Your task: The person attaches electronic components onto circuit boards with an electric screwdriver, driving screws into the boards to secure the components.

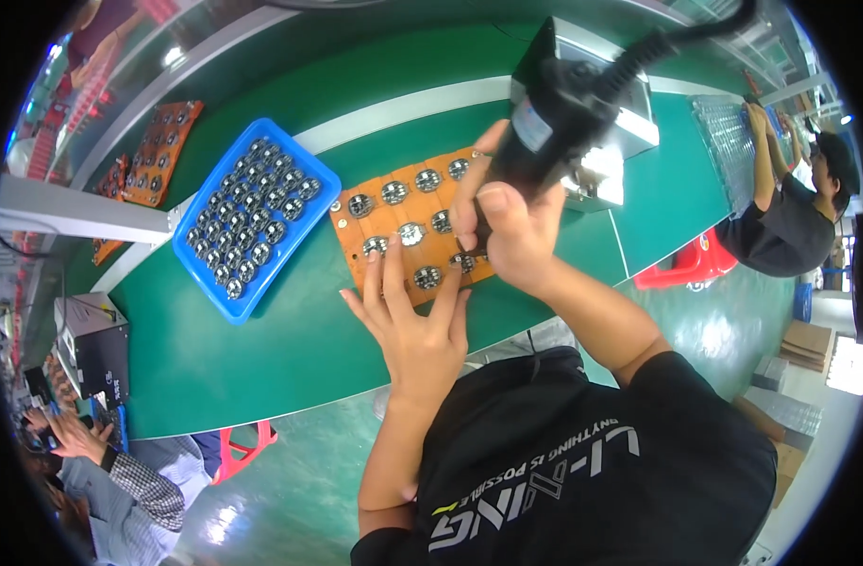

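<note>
My right hand point(521, 231) grips a black electric screwdriver point(535, 141), tilted with its tip end down by the orange fixture board point(384, 219); its tip is mostly hidden behind my fingers. Rows of round dark circuit boards point(427, 180) sit on the fixture, and one round piece point(410, 234) near the middle looks brighter. With fingers spread, my left hand point(412, 335) rests on the fixture's near edge, fingertips by the lower round boards. To the left, a blue tray point(293, 241) holds many more round boards point(252, 200) in rows.
Orange boards point(162, 156) with round parts stand behind a metal post point(82, 209) at left. A metal box point(634, 123) stands beyond the screwdriver. Co-workers sit at right point(780, 212) and lower left point(148, 491). A dark instrument point(96, 349) and red stool point(700, 259) flank the green table point(214, 377).
</note>
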The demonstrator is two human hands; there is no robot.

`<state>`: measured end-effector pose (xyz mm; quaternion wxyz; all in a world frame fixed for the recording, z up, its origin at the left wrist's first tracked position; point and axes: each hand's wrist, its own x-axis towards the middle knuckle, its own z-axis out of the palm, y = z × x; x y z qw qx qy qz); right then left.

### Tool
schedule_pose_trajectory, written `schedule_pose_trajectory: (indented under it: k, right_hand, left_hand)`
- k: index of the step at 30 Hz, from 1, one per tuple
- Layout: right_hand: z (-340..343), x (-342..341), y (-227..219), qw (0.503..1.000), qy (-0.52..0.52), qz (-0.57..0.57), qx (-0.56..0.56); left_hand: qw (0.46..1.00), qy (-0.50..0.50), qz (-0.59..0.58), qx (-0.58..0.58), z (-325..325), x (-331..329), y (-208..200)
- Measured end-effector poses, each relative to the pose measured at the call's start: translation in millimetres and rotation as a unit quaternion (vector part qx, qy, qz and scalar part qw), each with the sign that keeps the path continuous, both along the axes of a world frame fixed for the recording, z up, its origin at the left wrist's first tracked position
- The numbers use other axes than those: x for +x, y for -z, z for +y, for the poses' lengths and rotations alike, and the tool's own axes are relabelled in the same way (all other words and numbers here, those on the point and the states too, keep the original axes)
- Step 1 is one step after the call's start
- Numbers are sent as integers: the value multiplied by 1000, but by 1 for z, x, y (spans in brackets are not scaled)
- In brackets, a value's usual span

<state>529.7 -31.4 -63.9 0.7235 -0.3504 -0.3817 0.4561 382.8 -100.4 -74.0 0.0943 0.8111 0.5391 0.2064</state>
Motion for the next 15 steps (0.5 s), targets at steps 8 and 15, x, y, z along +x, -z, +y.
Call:
schedule_pose_trajectory:
  k: [8,15]
  right_hand:
    - [-5,42,-26,997,62,25,-24]
    - [-13,121,-75,960,256,-112,19]
  left_hand:
    - [999,-22,11,21,-3,6,-3]
    - [998,8,-55,42,1,0,-3]
